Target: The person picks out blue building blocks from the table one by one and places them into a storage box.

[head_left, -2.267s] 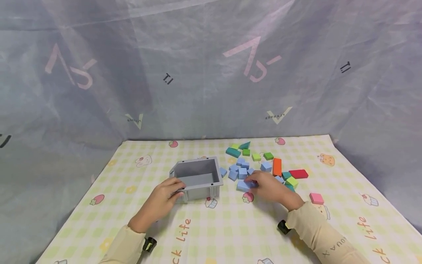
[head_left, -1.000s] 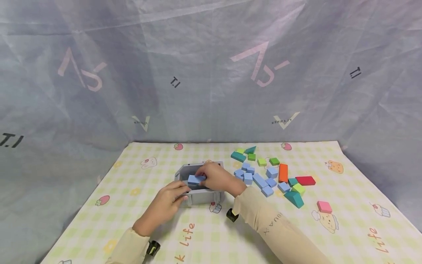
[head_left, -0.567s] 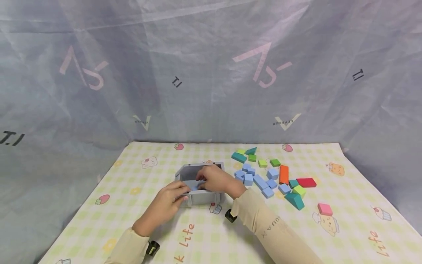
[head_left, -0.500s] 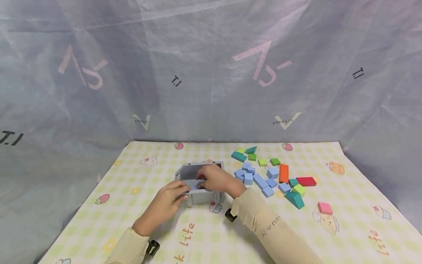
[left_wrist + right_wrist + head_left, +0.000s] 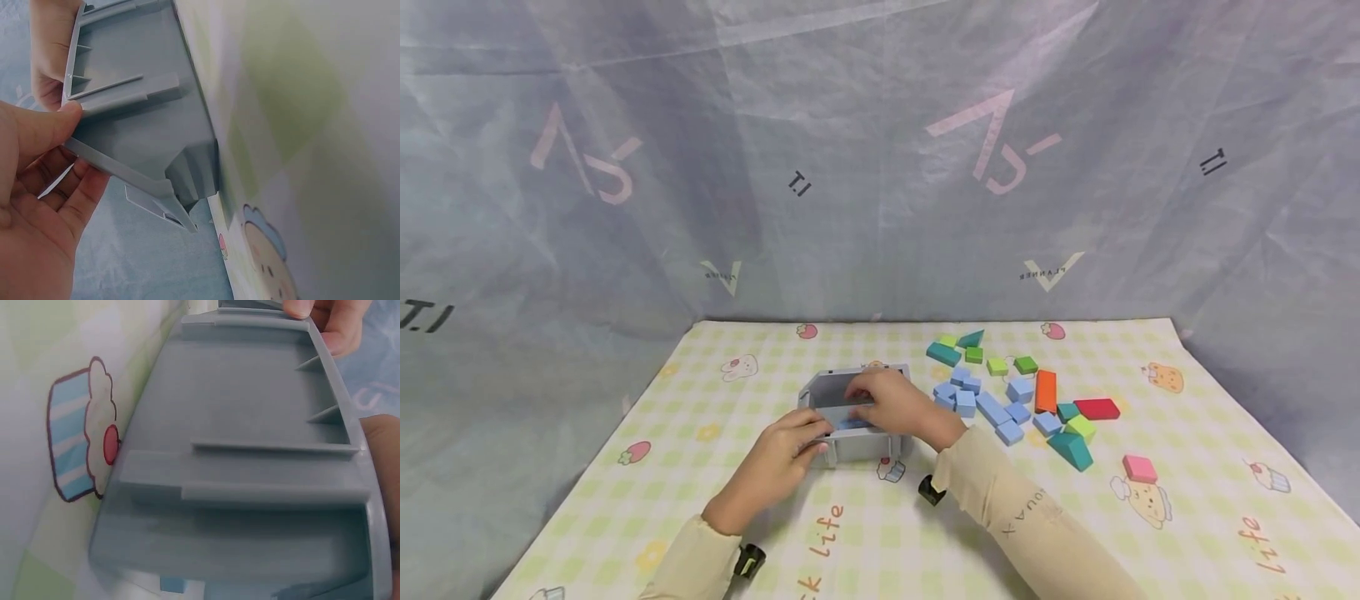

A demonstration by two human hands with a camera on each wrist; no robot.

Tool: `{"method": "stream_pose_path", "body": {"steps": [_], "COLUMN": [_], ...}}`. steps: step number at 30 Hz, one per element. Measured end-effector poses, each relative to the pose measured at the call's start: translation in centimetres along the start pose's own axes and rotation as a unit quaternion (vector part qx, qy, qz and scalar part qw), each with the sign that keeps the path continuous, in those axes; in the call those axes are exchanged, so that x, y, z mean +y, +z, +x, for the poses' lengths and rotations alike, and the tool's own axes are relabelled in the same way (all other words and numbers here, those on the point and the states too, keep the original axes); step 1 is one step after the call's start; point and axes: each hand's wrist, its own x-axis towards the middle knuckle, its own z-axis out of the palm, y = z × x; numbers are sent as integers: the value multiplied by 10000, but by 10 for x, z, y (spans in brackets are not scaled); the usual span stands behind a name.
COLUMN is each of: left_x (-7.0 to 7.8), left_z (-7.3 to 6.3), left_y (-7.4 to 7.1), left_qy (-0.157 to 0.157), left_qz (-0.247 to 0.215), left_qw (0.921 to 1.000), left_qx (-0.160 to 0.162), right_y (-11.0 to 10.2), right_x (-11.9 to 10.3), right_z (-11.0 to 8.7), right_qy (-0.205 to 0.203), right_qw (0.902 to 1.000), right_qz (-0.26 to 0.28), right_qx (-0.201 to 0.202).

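A grey plastic bin stands on the table. My left hand grips its front rim near the left corner. The left wrist view shows the thumb on the outer wall and fingers behind the rim. My right hand reaches over the front rim into the bin, its fingers apart and loosely bent. Beneath them a blue block lies on the bin floor, partly hidden. In the right wrist view the bin's ribbed outer wall covers most of the right hand.
Right of the bin lie several blue blocks. Green blocks and a teal block lie behind them. Farther right are an orange block, a red block, a teal wedge and a pink block. A grey curtain hangs behind.
My right hand has carried a blue block from the pile leftward into the bin, lowered it and let go. Its fingers now sit slightly above it. My left hand has kept hold of the rim.
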Motion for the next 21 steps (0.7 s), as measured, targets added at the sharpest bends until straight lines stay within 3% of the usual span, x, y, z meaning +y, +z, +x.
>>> {"method": "stream_pose_path", "body": {"steps": [6, 14, 21], "left_x": [1, 4, 5], "left_z": [-1, -3, -1], "left_y": [1, 1, -1], "left_qy": [-79, -241, -185], "left_qz": [-109, -237, -197], "left_qw": [9999, 9994, 9996], "left_qx": [-26, -57, -60], "right_y": [-19, -55, -73], "right_x": [4, 27, 60], "right_z": [-14, -47, -80], "right_qy": [116, 380, 1061], "right_qw": [9991, 9969, 9894], "right_qz": [287, 48, -59], "right_qx": [290, 686, 992]}}
